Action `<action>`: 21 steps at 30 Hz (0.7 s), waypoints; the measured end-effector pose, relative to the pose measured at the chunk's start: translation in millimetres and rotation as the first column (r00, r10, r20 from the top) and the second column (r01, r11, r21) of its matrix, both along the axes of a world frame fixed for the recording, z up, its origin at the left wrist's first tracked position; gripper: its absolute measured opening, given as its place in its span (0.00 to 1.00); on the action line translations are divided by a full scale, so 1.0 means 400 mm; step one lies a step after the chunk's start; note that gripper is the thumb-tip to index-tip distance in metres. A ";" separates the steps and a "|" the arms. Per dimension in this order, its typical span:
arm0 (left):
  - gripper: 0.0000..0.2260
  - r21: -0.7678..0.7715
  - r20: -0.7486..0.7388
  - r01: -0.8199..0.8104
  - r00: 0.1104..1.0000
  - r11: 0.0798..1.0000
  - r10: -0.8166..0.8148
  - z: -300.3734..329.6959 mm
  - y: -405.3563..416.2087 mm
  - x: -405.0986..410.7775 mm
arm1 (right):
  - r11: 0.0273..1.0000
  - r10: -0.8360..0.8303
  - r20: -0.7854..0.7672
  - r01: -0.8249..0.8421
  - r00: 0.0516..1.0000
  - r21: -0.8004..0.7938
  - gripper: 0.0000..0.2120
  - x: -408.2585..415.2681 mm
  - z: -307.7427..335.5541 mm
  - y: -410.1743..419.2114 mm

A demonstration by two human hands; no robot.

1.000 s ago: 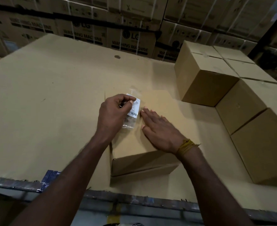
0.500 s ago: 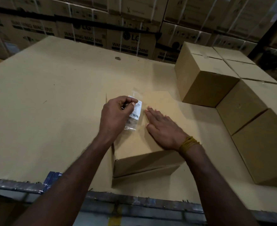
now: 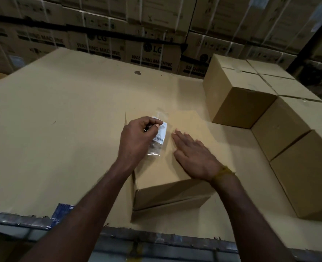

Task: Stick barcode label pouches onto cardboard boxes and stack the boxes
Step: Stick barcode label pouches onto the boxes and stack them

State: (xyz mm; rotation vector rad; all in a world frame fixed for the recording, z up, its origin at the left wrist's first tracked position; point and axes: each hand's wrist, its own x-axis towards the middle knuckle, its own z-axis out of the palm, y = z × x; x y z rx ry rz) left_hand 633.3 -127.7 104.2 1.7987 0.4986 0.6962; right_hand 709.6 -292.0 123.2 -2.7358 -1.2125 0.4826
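While left hand fingers pinch the pouch over the box, right hand lies flat, fingers together. Sticking step; next, prob. press pouch down flat.

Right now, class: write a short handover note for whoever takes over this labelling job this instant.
Left hand pinches the pouch by its top, over the box.
Right hand lies flat on the box top, steadying it.
Done: several boxes sit in the stack at the right.
Left: press the pouch down onto this box, then move the box to the stack. Whether the pouch is already stuck cannot be told.
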 end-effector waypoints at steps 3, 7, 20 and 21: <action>0.08 0.004 -0.004 0.001 1.000 1.000 -0.001 0.003 -0.004 0.000 | 1.000 -0.020 0.034 0.021 0.999 -0.017 0.28 0.022 -0.007 0.022; 0.08 0.002 0.006 -0.006 1.000 1.000 0.006 0.001 -0.002 -0.002 | 1.000 0.017 0.044 -0.017 0.999 0.002 0.28 -0.063 -0.009 -0.034; 0.09 -0.020 -0.008 0.022 1.000 1.000 -0.022 -0.002 0.003 -0.003 | 0.924 -0.372 0.168 0.348 0.913 0.157 0.26 0.127 0.013 -0.041; 0.09 -0.022 -0.001 0.016 1.000 1.000 -0.016 -0.002 0.005 -0.003 | 0.925 -0.345 0.155 0.307 0.926 0.225 0.25 0.099 0.018 -0.040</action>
